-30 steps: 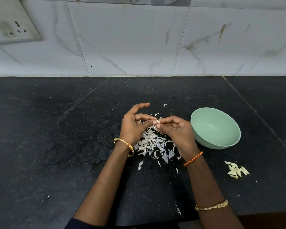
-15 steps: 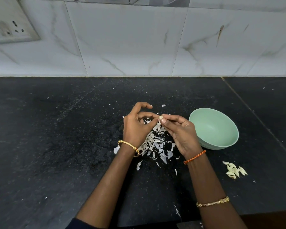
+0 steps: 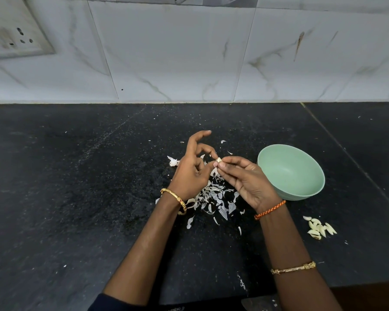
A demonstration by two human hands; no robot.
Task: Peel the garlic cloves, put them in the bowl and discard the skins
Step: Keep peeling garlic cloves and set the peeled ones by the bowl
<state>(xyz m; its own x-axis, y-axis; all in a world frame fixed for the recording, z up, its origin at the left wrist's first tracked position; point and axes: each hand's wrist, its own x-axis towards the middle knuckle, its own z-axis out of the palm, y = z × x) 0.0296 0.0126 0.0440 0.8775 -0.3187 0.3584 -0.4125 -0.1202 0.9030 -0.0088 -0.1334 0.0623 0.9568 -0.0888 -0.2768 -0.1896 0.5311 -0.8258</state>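
A small pale garlic clove [image 3: 218, 162] is pinched between the fingertips of my right hand [image 3: 245, 179] and the thumb and a finger of my left hand [image 3: 192, 169], a little above the black counter. My left index finger sticks up, free. Under both hands lies a heap of white garlic skins [image 3: 213, 198]. The light green bowl [image 3: 301, 189] stands just right of my right hand, and it looks empty. Several peeled cloves [image 3: 319, 227] lie in a small pile on the counter, in front of the bowl and to its right.
The black stone counter [image 3: 76, 198] meets a white marble-tiled wall [image 3: 189, 52] at the back. A socket plate [image 3: 11, 39] sits on the wall at upper left. A scrap of garlic skin [image 3: 173, 161] lies left of my left hand. The counter's front edge runs at lower right.
Both hands have risen slightly and tilted, still working the same clove. My left index finger has lifted away. A scrap of skin now shows left of my left hand.
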